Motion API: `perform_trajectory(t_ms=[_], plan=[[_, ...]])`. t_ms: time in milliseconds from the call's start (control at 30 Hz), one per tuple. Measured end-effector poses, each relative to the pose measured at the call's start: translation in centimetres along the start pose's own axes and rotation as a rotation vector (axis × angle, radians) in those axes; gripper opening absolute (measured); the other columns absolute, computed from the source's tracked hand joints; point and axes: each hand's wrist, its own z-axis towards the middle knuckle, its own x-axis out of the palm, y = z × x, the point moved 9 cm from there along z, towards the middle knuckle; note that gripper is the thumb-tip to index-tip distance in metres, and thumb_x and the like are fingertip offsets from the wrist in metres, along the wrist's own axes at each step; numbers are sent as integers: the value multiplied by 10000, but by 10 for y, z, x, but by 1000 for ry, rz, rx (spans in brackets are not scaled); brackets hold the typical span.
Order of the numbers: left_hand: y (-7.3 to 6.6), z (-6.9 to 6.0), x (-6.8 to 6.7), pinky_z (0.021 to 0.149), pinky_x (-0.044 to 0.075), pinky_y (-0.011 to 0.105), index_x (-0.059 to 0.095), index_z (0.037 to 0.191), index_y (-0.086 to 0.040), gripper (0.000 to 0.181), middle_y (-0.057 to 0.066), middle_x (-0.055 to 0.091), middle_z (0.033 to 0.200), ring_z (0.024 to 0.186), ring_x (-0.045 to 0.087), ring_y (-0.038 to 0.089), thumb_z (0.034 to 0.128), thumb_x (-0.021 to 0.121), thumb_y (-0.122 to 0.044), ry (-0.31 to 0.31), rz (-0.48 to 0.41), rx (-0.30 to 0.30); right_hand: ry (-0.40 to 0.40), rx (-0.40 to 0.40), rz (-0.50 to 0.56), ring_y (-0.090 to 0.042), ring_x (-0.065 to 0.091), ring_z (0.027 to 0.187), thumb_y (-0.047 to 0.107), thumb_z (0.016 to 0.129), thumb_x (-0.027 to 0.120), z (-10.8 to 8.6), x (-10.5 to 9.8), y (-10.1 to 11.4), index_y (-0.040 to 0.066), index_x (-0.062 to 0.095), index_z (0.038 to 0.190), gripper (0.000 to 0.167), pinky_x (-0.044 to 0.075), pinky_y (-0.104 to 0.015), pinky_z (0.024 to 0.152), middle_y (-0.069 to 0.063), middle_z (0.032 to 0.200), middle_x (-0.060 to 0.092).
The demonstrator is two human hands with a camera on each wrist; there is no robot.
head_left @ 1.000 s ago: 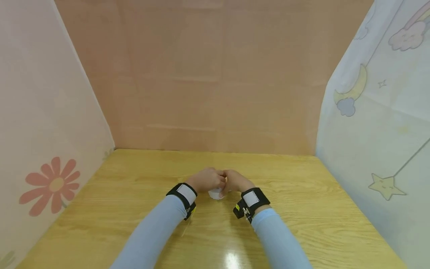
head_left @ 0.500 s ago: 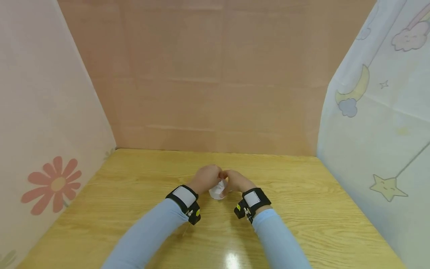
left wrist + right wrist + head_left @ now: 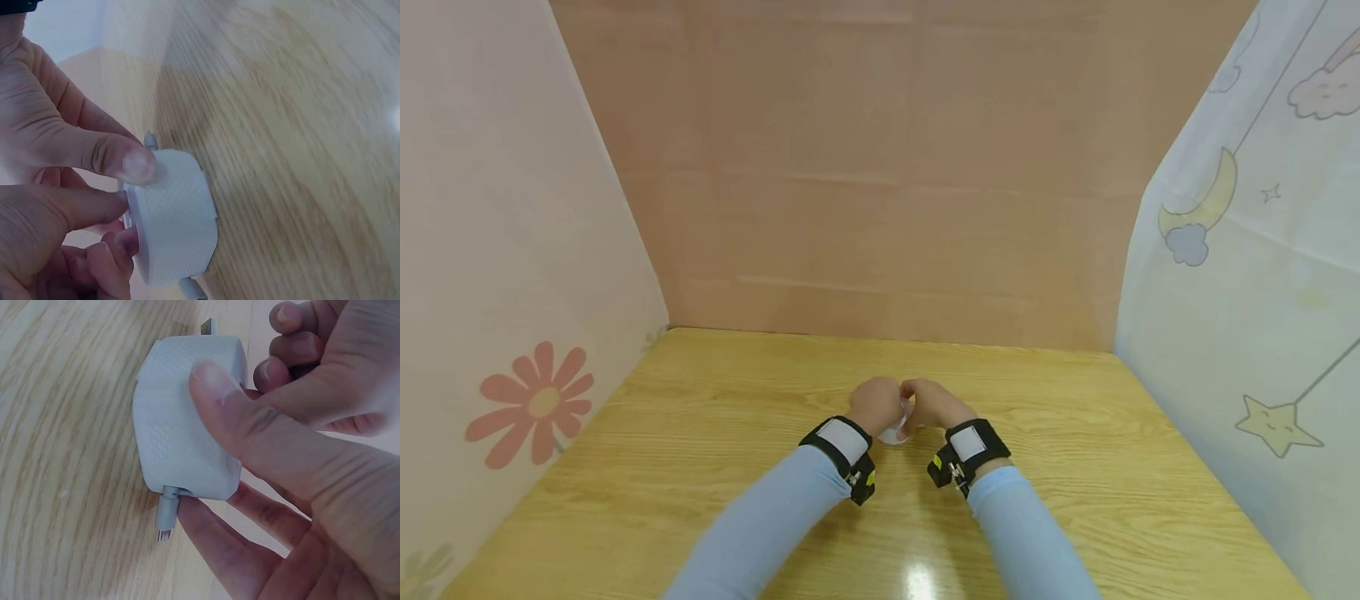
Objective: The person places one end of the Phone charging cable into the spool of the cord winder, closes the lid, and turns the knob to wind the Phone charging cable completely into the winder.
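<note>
Between the two hands is a cable bundle (image 3: 159, 434) wrapped in white embossed tissue. A small grey plug (image 3: 165, 514) sticks out at one end and a flat USB plug (image 3: 209, 327) at the other. My right hand (image 3: 934, 406) grips the bundle, thumb across its face and other fingers behind and under it. My left hand (image 3: 876, 406) is bent over the opposite side, its curled fingers and thumb pinching at the tissue edge (image 3: 134, 215). The hands hide most of the bundle in the head view.
Under the hands spreads a wood-grain table (image 3: 737, 392). A plain brownish sheet (image 3: 880, 183) hangs at its back edge. Patterned white cloths stand along the left (image 3: 490, 208) and right (image 3: 1262, 317). Black camera straps circle both wrists.
The left hand has turned at the wrist and shifted right, closer to the right hand. My right hand keeps its grip with little movement. The view has swung slightly left.
</note>
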Motion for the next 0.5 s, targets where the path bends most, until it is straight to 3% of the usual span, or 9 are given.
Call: perform_trajectory(t_ms=[200, 367, 500], plan=[[-1, 0, -1, 481, 421, 296, 659, 731, -84, 181, 35, 616, 661, 562, 547, 145, 881, 688, -180, 0, -38, 18, 7, 5, 0, -204, 559, 906, 103, 641, 901, 1, 0, -1, 88, 621, 1128, 561, 497, -381, 840, -58, 1091, 636], [-15, -3, 3, 522, 501, 281, 735, 866, -87, 127, 29, 695, 809, 681, 639, 130, 861, 732, -215, -10, 94, 107, 9, 7, 1, -221, 582, 974, 70, 646, 892, 1, 0, -1, 92, 624, 1166, 586, 502, -404, 868, -61, 1134, 634], [-20, -3, 4, 546, 531, 269, 739, 930, -112, 137, 13, 702, 844, 721, 662, 128, 887, 708, -238, -58, 223, 172, 10, 8, 10, -221, 584, 988, 63, 646, 891, 1, 0, -1, 103, 628, 1179, 595, 496, -413, 892, -54, 1134, 635]])
